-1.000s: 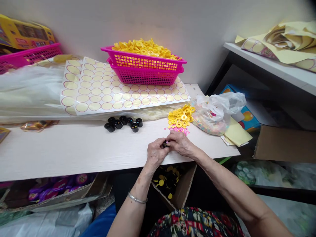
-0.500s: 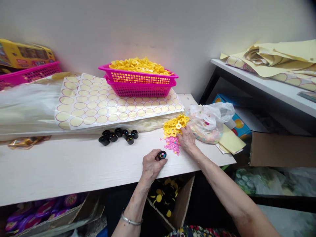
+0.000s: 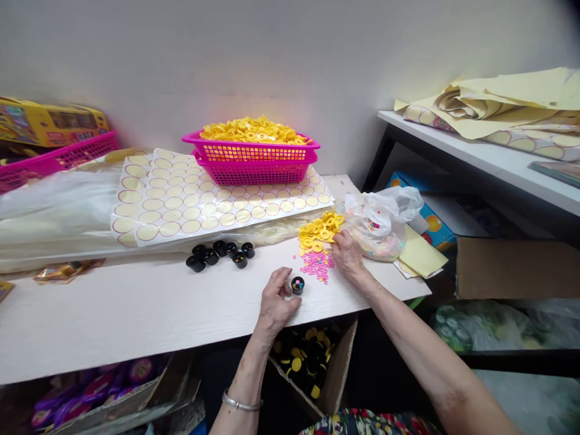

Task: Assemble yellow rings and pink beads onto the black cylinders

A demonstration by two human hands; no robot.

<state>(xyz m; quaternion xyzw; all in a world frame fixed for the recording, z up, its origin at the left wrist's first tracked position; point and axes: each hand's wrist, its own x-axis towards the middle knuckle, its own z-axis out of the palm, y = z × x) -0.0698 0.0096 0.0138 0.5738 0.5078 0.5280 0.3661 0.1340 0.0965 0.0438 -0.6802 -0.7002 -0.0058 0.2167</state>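
Loosened since a moment ago, the left hand (image 3: 275, 302) curves open beside the black cup (image 3: 298, 290), upright on the desk (image 3: 136, 320) (presumably so its beads (image 3: 297, 282) stay in), while the right hand (image 3: 348, 257), grip unclear, meets the yellow rings (image 3: 317, 229).

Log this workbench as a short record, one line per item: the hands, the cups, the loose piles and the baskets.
Near black cup: open side up on the table, small coloured bits inside
Left hand: open beside that cup, thumb and fingers apart; contact unclear
Right hand: fingertips at the edge of the yellow rings; grip unclear
Other black cups: seven, grouped farther left
Pink beads: scattered in front of the yellow rings
Pink baskets: two, stacked; yellow pieces heaped in the upper one
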